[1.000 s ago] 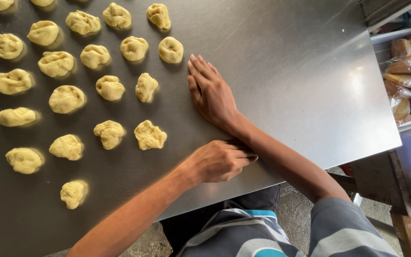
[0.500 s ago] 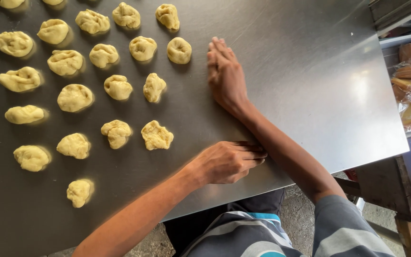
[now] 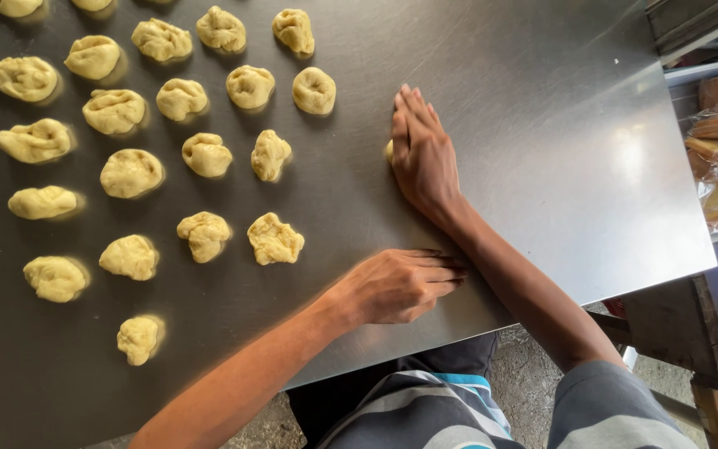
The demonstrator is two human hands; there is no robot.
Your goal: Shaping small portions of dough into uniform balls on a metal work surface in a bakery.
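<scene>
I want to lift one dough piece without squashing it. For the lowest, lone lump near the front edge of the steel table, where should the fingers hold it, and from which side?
Probably pinch the lone dough lump low on its two opposite sides, coming from above. It lies apart from its neighbours on the steel table, so both flanks are free.

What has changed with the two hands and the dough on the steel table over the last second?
The right hand has slid away from the body across the steel table, palm down, with a bit of dough now showing at its edge. The left hand stayed flat near the table's front edge; whether it covers dough cannot be seen. The rows of dough pieces lie as before; nothing was picked up.
</scene>
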